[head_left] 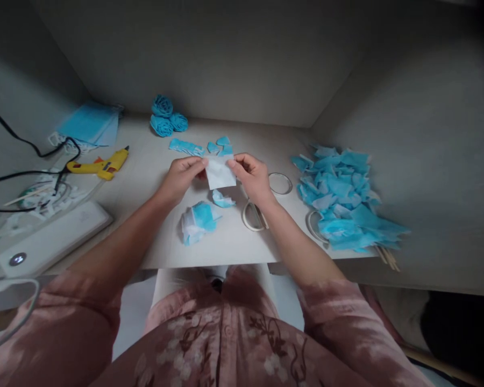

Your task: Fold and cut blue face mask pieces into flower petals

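Between my two hands a white fabric square [221,173] is held up by its upper corners, above the pale table [234,247]. My left hand [184,176] pinches the left corner, and my right hand [252,173] pinches the right one. Just beyond the square lie small blue pieces [222,144] and a flat blue strip [185,146]. Nearer my body are a small curled blue-white piece [222,199] and a loose blue-white bundle [199,221]. Scissors [254,216] rest partly beneath my right wrist.
Three blue rosettes [162,115] and stacked blue masks [89,124] stand at the back. A yellow glue gun [105,165], black cables and a white power bank [56,239] are left. A tape roll [280,183] and a large blue scrap pile [341,188] lie right, near wooden sticks [387,258].
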`<state>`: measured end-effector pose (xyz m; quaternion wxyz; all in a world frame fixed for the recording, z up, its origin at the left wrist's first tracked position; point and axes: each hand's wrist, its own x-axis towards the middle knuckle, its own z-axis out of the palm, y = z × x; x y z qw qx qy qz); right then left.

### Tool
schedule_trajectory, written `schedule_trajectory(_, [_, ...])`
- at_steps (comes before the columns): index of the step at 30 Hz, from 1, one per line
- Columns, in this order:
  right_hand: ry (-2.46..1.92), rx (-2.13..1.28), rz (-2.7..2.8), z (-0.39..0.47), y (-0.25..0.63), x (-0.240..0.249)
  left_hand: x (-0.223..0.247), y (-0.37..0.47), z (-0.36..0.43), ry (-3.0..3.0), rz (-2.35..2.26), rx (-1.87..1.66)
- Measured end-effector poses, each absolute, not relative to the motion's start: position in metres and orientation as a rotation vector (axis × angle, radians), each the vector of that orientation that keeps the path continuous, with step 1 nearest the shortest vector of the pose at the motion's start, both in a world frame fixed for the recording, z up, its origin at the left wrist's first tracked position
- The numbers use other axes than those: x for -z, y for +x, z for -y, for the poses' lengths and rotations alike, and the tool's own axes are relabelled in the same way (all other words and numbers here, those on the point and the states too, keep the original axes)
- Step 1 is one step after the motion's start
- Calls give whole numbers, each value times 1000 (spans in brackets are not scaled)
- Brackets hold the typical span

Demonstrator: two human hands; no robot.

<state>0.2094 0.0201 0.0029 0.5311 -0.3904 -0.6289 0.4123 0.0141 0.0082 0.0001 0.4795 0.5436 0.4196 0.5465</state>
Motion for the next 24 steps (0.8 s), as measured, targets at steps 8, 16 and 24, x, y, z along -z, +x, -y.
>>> schedule_trajectory(8, [-903,-979,1550,-18,208,-1,-1,21,-1,1325,-967,-1161])
schedule_trajectory(16, [-889,-997,1601,-19,211,1,-9,24,2,1237,-1031,-1237])
schedule_trajectory(24, [-968,-1041,1584,-19,209,-3,-1,19,-6,1322,-1050,-1299])
